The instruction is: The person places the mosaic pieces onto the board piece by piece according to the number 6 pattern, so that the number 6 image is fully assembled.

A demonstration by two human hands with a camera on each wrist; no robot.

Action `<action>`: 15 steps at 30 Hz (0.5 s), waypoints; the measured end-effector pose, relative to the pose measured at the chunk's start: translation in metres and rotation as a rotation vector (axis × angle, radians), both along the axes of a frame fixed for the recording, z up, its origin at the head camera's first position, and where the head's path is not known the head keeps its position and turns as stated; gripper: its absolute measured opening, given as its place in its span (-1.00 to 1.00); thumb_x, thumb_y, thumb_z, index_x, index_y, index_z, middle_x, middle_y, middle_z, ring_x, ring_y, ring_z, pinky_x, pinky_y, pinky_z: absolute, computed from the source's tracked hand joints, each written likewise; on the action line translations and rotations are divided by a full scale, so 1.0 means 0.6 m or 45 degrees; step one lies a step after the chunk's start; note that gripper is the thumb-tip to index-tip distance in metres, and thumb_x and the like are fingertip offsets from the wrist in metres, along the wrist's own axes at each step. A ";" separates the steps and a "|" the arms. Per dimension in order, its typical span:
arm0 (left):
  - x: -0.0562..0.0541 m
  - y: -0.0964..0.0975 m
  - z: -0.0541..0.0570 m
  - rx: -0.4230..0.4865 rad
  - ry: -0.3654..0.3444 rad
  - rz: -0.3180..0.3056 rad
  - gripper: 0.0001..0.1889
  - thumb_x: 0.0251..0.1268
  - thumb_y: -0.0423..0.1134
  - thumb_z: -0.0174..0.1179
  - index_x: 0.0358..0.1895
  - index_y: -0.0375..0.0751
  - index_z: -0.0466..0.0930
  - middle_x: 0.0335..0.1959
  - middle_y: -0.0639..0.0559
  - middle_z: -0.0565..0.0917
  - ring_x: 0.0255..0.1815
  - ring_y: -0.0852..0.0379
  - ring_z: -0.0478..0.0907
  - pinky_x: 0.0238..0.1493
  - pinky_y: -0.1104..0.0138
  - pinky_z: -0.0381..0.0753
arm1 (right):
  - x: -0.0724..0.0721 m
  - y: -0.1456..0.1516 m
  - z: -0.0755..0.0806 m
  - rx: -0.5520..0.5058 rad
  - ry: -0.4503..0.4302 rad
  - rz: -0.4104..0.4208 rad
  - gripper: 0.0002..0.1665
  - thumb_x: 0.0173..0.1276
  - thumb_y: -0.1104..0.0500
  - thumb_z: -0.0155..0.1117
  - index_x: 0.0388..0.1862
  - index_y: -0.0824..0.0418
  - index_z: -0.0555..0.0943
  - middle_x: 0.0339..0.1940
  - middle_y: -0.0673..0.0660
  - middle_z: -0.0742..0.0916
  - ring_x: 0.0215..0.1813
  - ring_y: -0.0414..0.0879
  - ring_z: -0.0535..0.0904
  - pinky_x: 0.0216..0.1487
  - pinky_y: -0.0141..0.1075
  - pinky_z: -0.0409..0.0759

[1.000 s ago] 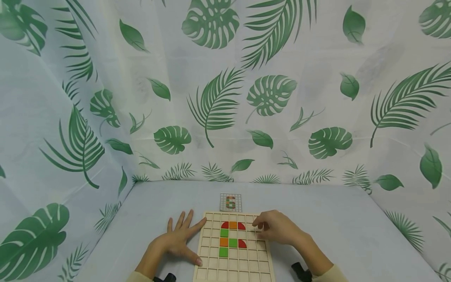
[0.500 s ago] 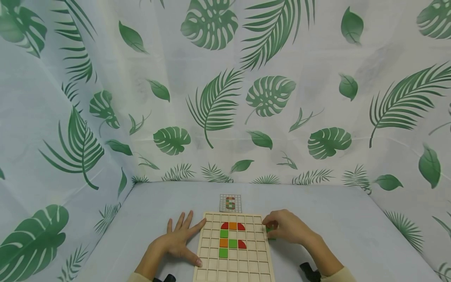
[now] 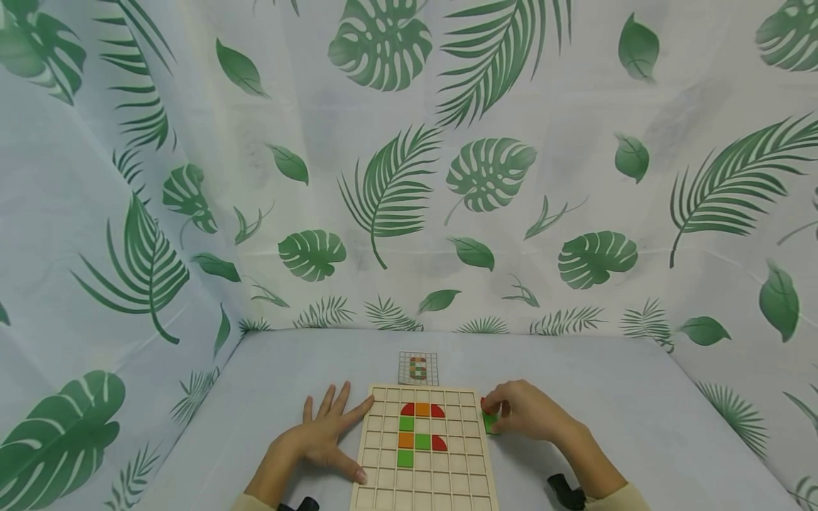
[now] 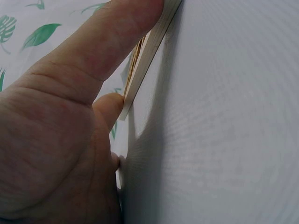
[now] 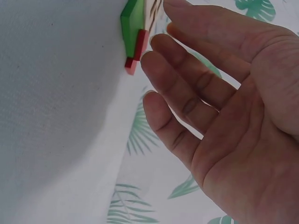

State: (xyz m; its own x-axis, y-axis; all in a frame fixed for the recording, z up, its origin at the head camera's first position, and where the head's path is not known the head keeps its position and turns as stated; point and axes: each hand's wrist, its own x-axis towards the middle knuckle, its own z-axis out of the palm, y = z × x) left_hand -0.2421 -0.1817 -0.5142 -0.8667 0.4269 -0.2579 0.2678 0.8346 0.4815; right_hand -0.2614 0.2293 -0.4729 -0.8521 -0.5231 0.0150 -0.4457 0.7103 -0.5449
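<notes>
The left hand (image 3: 322, 433), fingers spread, touches the wooden grid board (image 3: 441, 479) at nine o'clock. Towards three, the right hand's (image 3: 520, 411) bent fingers adjoin a green tile (image 3: 490, 422) and red piece (image 5: 141, 44); I cannot tell whether they pinch either.

Lt beige sleeves (image 3: 618, 498) L & R, blk wrist cams (image 3: 566, 492), approx. cyl. shape
</notes>
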 end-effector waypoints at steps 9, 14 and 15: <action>0.001 0.000 -0.001 -0.008 -0.001 0.005 0.38 -0.33 0.50 0.56 0.69 0.36 -0.02 0.74 -0.29 -0.32 0.71 -0.41 -0.52 0.46 -0.52 -0.58 | -0.002 0.001 -0.007 0.023 -0.046 -0.013 -0.64 -0.01 0.34 0.68 -0.18 0.15 0.83 -0.20 -0.05 0.83 -0.31 -0.19 0.57 -0.31 -0.37 0.57; 0.001 0.001 0.000 -0.014 -0.003 0.016 0.37 -0.33 0.50 0.56 0.69 0.37 -0.01 0.74 -0.27 -0.32 0.71 -0.40 -0.52 0.47 -0.51 -0.58 | -0.003 0.001 -0.009 0.046 -0.055 -0.028 -0.65 -0.01 0.34 0.67 -0.20 0.13 0.82 -0.25 -0.10 0.81 -0.30 -0.17 0.56 -0.30 -0.35 0.54; 0.001 0.002 0.001 -0.016 -0.003 0.017 0.37 -0.33 0.50 0.56 0.69 0.37 -0.01 0.74 -0.27 -0.32 0.71 -0.40 -0.52 0.47 -0.51 -0.58 | -0.003 0.001 -0.010 0.050 -0.057 -0.031 -0.65 -0.01 0.34 0.67 -0.20 0.13 0.82 -0.28 -0.11 0.80 -0.31 -0.17 0.55 -0.31 -0.35 0.53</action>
State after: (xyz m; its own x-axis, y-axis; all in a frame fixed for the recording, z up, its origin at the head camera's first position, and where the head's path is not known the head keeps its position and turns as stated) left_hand -0.2417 -0.1807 -0.5138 -0.8716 0.4121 -0.2655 0.2556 0.8441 0.4713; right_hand -0.2632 0.2296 -0.4786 -0.8639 -0.5018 -0.0440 -0.4037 0.7419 -0.5353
